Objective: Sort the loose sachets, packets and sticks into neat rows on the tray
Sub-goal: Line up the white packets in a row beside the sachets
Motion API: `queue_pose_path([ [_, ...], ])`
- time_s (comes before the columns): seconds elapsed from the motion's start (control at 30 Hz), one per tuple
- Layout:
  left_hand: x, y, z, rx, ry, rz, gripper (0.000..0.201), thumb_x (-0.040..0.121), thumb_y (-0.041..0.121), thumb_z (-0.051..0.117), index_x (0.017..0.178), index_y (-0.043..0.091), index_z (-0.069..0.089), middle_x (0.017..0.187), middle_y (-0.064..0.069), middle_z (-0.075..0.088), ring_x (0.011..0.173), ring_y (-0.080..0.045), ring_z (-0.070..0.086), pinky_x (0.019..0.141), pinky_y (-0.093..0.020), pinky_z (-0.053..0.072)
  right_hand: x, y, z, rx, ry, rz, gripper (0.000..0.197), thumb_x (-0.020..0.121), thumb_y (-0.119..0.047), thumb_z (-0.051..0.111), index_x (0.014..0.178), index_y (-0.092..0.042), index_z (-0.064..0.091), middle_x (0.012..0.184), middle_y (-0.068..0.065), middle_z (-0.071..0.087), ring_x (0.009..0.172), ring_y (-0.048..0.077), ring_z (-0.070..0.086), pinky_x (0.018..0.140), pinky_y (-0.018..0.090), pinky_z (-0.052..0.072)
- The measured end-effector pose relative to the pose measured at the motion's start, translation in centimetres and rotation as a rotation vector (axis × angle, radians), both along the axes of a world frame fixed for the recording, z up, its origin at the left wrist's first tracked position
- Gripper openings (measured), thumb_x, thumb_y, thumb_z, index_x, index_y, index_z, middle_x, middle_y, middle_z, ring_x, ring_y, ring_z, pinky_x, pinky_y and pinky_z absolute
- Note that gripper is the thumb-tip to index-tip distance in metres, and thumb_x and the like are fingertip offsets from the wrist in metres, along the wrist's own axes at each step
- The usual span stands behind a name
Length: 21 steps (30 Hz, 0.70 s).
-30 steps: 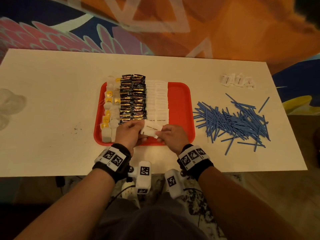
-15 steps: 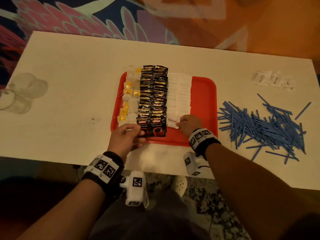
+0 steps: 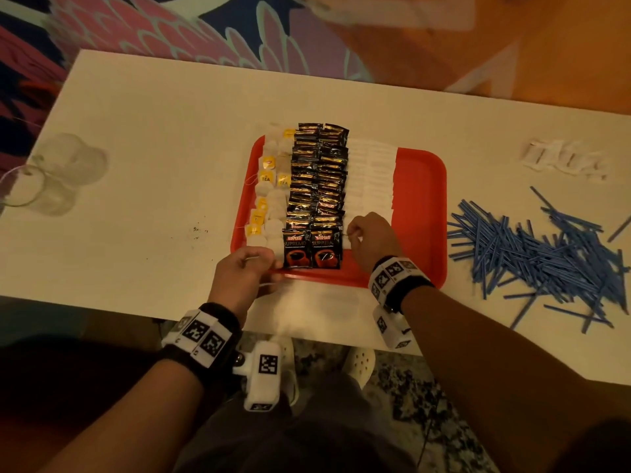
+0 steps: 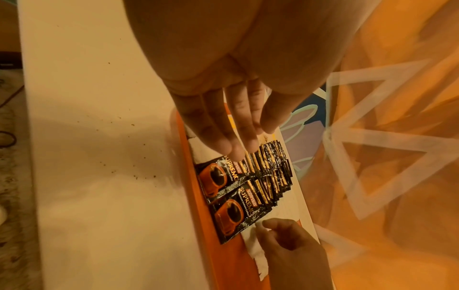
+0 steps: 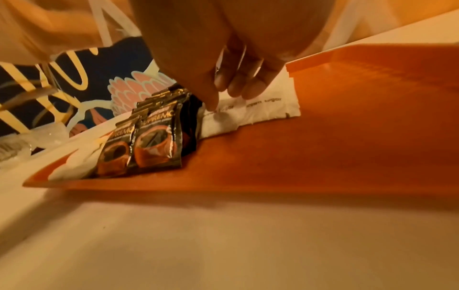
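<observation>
Tray [image 3: 423, 213]: red, shallow, on a white table [image 3: 153, 158]; holds rows of tea bags [image 3: 269, 192], black coffee sachets [image 3: 319, 186] and white sugar sachets [image 3: 370, 179], each overlapped like shingles. Loose stock off the tray: blue sticks [image 3: 539, 250] heaped to its right; small white packets [image 3: 563, 162] beyond them, too blurred to read. Right hand [image 3: 370, 238]: fingers curled down, fingertip pressing the nearest sugar sachet [image 5: 250, 111] at its edge beside the coffee row; whether it pinches the paper cannot be told. Left hand [image 3: 244, 278]: over the tray's near left corner, fingers [image 4: 223, 127] straight and together, reaching to the tea bags and first coffee sachet [image 4: 218, 178], holding nothing evident. Handling, judged: paper sachets light, soft, easily creased or slid out of line, best nudged flat at an end edge; foil sachets slicker and springier; sticks light, thin, prone to roll and scatter, best gathered as a bundle at mid-length.
</observation>
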State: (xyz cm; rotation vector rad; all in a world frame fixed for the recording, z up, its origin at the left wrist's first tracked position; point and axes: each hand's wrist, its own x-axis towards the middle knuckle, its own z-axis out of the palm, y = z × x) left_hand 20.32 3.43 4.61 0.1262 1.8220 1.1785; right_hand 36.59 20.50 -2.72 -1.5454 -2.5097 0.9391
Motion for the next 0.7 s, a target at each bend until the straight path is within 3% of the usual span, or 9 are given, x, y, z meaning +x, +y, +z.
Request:
queue_pose_path([
  [0.07, -0.3, -0.3, 0.1, 0.001, 0.015, -0.010, 0.005, 0.096, 0.013, 0.060, 0.094, 0.014, 0.065, 0.084, -0.005, 0.073, 0.067, -0.017, 0.069, 0.067, -0.034, 0.056, -0.3, -0.2, -0.2, -0.017, -0.079, 0.049, 0.022, 0.094, -0.008, 0.057, 0.111, -0.019, 0.064, 0.116, 0.004, 0.053, 0.112, 0.021, 0.047, 0.091, 0.031, 0.044],
  [0.13, -0.7, -0.6, 0.1, 0.007, 0.026, -0.015, 0.006, 0.096, 0.013, 0.061, 0.092, 0.014, 0.065, 0.084, -0.004, 0.073, 0.070, -0.018, 0.068, 0.068, -0.034, 0.056, -0.4, -0.5, -0.3, -0.017, -0.124, 0.059, 0.029, 0.094, -0.010, 0.059, 0.121, -0.022, 0.061, 0.123, 0.002, 0.050, 0.117, 0.020, 0.043, 0.093, 0.032, 0.043],
  [0.27, -1.6, -1.1, 0.2, 0.018, 0.029, -0.030, 0.005, 0.096, 0.014, 0.061, 0.095, 0.013, 0.066, 0.086, -0.007, 0.073, 0.070, -0.018, 0.068, 0.067, -0.034, 0.057, 0.0, -1.3, 0.4, -0.012, -0.111, -0.034, 0.034, 0.092, -0.014, 0.062, 0.124, -0.026, 0.058, 0.124, -0.001, 0.051, 0.114, 0.019, 0.049, 0.089, 0.035, 0.050],
  [0.37, -1.9, -0.6, 0.3, 0.015, 0.027, -0.066, 0.007, 0.097, 0.012, 0.059, 0.094, 0.013, 0.065, 0.083, -0.005, 0.073, 0.066, -0.015, 0.068, 0.064, -0.032, 0.057, 0.8, -1.5, 1.6, -0.045, -0.109, -0.110, 0.029, 0.094, -0.019, 0.060, 0.122, -0.026, 0.058, 0.124, -0.001, 0.053, 0.113, 0.019, 0.052, 0.092, 0.034, 0.048],
  [0.47, -1.7, 0.4, 0.3, 0.029, 0.034, -0.140, 0.010, 0.097, 0.008, 0.058, 0.092, 0.012, 0.067, 0.084, -0.008, 0.073, 0.064, -0.015, 0.068, 0.057, -0.028, 0.055, 2.1, -2.0, 2.9, -0.070, -0.081, -0.206, 0.025, 0.094, -0.024, 0.059, 0.119, -0.026, 0.058, 0.120, -0.004, 0.058, 0.108, 0.017, 0.055, 0.091, 0.033, 0.048],
  [0.63, 0.5, 3.5, 0.4, 0.060, 0.046, -0.336, 0.007, 0.096, 0.010, 0.061, 0.094, 0.012, 0.067, 0.089, -0.011, 0.073, 0.066, -0.018, 0.066, 0.061, -0.032, 0.055, 5.9, -3.1, 4.6, -0.065, -0.031, -0.369, 0.012, 0.093, -0.024, 0.056, 0.103, -0.025, 0.063, 0.093, -0.008, 0.063, 0.087, 0.014, 0.061, 0.074, 0.028, 0.048],
  [0.7, 1.8, 5.0, 0.6, 0.068, 0.067, -0.415, 0.007, 0.097, 0.013, 0.061, 0.093, 0.013, 0.067, 0.088, -0.011, 0.072, 0.066, -0.018, 0.065, 0.063, -0.033, 0.055, 7.4, -3.5, 5.0, -0.070, -0.012, -0.436, 0.007, 0.092, -0.024, 0.058, 0.098, -0.025, 0.062, 0.085, -0.009, 0.061, 0.084, 0.015, 0.062, 0.075, 0.031, 0.051],
])
